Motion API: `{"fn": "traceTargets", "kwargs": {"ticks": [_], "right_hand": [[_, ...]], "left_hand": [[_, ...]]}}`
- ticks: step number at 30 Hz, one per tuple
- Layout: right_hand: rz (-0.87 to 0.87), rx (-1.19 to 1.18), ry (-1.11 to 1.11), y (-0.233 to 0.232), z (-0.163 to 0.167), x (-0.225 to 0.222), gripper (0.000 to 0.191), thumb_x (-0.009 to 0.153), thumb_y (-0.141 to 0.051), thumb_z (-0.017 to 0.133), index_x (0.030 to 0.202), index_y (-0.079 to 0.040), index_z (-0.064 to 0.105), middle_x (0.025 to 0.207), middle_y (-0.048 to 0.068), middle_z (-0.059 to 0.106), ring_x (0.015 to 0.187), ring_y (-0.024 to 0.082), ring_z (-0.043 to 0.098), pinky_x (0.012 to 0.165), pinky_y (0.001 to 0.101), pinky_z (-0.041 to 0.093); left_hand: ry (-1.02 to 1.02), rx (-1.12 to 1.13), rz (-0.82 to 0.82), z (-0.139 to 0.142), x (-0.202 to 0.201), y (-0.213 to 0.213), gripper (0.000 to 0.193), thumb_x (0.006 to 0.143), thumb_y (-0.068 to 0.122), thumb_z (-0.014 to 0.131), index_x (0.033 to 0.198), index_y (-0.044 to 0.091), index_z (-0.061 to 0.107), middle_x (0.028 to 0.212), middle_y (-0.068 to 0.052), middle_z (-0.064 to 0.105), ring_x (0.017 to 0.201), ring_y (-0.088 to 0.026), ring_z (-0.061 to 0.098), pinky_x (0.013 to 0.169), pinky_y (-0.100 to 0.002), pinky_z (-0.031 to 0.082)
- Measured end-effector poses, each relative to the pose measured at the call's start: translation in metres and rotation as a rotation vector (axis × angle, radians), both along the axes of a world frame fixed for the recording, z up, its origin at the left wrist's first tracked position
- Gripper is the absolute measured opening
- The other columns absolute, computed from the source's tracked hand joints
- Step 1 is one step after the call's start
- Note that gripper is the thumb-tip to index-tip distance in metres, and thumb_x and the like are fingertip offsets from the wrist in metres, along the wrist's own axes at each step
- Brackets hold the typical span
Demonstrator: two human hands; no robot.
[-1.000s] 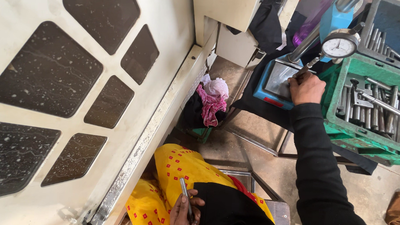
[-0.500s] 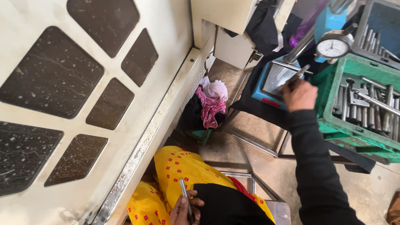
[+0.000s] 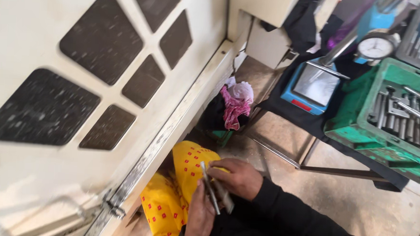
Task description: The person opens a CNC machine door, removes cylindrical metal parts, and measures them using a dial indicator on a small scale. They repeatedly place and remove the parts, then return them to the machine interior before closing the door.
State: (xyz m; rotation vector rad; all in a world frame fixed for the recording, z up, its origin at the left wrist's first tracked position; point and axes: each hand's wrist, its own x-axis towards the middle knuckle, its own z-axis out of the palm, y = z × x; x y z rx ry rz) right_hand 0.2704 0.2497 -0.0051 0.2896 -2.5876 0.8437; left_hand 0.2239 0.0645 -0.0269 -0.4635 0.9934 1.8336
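1. Metal, thin and grey: a slim rod (image 3: 210, 187) lies between both hands low in the view, its long axis running from upper left, near the yellow cloth (image 3: 177, 188), down to the right toward the dark sleeves.
2. Left hand (image 3: 199, 213) sits below the rod, fingers curled up around its lower stretch; right hand (image 3: 238, 178) comes in from the right and closes over a flat grey piece (image 3: 225, 200) just beside the rod. Both hands are together, touching the same work, neither nearer than the other.
3. Yellow cloth with small red squares is soft and creased, bunched under the hands.
4. Well apart at upper right, a green plastic crate (image 3: 353, 120) holds many steel rods; a round dial gauge (image 3: 375, 46) stands above a blue-edged plate (image 3: 312, 87).
5. Cream machine panel (image 3: 36, 51) with dark speckled insets fills the left.
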Motion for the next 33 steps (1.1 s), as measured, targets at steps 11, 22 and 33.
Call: {"fn": "traceTargets", "kwargs": {"ticks": [11,22,33], "right_hand": [[0.032,-1.201,-0.842,-0.015,-0.042,0.029,0.032,0.108,-0.020,0.063,0.128,0.004,0.068,0.088,0.006,0.064,0.075,0.015,0.055,0.068,0.0280,0.049],[-0.051,-1.364,-0.764,0.028,-0.022,0.030,0.024,0.092,-0.013,0.066,0.115,-0.012,0.058,0.109,0.009,0.078,0.101,0.017,0.075,0.082,0.0344,0.064],[-0.932,-0.076,0.222,0.209,0.046,0.027,0.020,0.099,0.001,0.075,0.113,-0.001,0.062,0.099,0.015,0.076,0.093,0.025,0.078,0.077,0.0359,0.060]], "left_hand": [[0.177,0.035,-0.255,-0.021,0.028,-0.016,0.038,0.103,0.029,0.051,0.133,0.005,0.056,0.103,-0.011,0.073,0.075,-0.014,0.069,0.057,-0.024,0.055],[0.233,0.031,-0.243,-0.008,0.031,-0.016,0.038,0.108,0.027,0.052,0.129,-0.003,0.061,0.105,-0.014,0.075,0.079,-0.012,0.069,0.068,-0.024,0.057],[0.163,-0.110,-0.052,-0.030,0.028,-0.037,0.036,0.101,0.024,0.055,0.129,0.005,0.064,0.096,-0.011,0.077,0.065,-0.010,0.064,0.049,-0.021,0.043]]}}
